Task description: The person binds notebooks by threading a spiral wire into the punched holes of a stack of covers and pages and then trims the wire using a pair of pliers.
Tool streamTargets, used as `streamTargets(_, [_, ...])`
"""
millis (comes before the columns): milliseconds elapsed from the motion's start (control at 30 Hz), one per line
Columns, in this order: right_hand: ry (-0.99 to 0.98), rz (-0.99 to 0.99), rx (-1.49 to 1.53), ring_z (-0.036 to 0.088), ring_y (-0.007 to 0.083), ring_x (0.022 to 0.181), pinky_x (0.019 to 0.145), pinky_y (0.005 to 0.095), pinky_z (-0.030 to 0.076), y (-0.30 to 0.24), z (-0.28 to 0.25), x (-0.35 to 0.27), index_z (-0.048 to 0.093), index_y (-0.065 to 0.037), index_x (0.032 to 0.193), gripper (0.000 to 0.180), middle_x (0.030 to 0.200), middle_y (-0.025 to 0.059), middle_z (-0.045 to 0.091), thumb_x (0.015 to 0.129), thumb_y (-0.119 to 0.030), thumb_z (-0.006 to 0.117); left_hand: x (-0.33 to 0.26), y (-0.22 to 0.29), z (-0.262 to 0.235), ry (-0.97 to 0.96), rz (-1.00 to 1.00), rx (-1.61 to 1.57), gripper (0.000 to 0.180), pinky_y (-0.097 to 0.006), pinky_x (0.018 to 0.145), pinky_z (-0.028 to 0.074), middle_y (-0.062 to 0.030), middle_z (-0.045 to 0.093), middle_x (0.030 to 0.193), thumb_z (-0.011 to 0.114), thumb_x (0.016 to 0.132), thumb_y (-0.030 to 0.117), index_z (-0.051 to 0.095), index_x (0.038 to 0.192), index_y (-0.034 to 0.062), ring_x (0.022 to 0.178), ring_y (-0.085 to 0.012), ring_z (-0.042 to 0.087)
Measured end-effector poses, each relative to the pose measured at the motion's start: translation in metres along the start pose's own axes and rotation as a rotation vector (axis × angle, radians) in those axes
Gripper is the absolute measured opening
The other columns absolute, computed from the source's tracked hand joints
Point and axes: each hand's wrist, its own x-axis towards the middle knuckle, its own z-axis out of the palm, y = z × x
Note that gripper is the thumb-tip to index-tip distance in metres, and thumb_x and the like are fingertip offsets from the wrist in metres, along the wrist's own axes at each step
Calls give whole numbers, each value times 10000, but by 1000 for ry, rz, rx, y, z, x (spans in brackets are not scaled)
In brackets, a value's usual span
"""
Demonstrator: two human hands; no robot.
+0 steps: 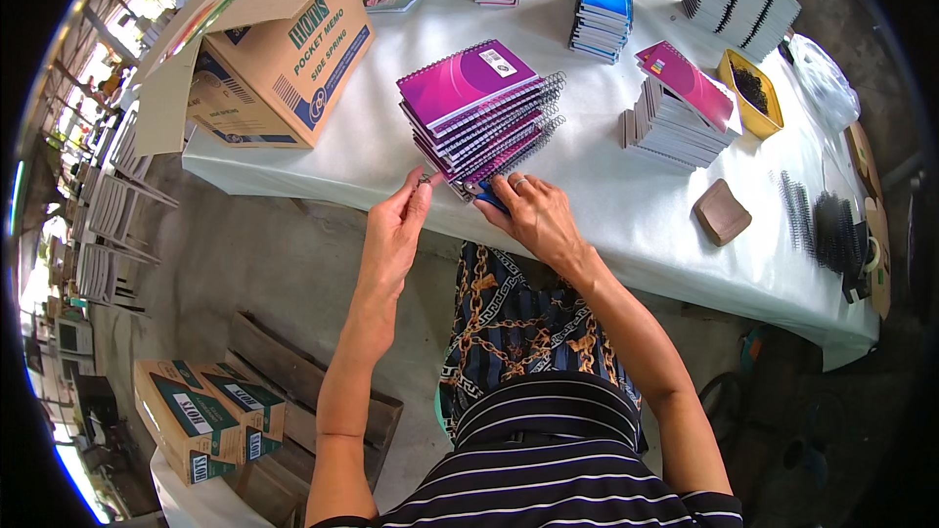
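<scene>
Pinching thumb against finger, the left hand [397,218] meets the stack's near corner, its grip too small to make out; the right hand [538,220] curls around a blue-handled tool [489,198], its working end hidden. Holding the corner steady and keeping the tool clear of the covers would seem wise. Just beyond, the purple notebook stack [477,117] sits on the white tablecloth [636,210], spiral-bound, unevenly layered, its top cover glossy purple-magenta. Farther off stand blue notebooks [599,15].
</scene>
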Motion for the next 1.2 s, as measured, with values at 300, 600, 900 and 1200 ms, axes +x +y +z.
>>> streamTargets(300, [-695,614,867,628,255,576,593,396,514,3,-37,32,642,35,902,478,647,118,626,1005,-414,512,0,2,-3,57,1,73,577,-278,1044,305,-115,600,1277,533,1023,302,404,1408,-108,1179,-130,454])
streamTargets(600, [-71,181,-202,512,284,1007,921,418,357,15,-68,-40,594,-98,1172,378,999,116,545,834,-218,712,-37,13,-3,111,303,202,436,-299,1056,362,-178,559,1379,591,986,171,518,1384,10,1270,-182,500])
streamTargets(900, [-67,236,-414,484,338,1190,954,474,398,110,-62,-90,609,-47,1146,350,1241,206,544,801,-99,613,-3,82,130,-221,1074,583,493,-447,1110,341,-157,595,1343,696,848,38,583,1328,16,1391,-377,396])
streamTargets(1200, [140,307,-208,473,298,1178,986,485,347,100,-60,-89,603,-64,1142,363,1158,136,545,861,-288,656,149,210,360,-32,1261,499,714,-567,1132,257,-203,308,1550,619,933,304,256,1530,154,1434,-495,190])
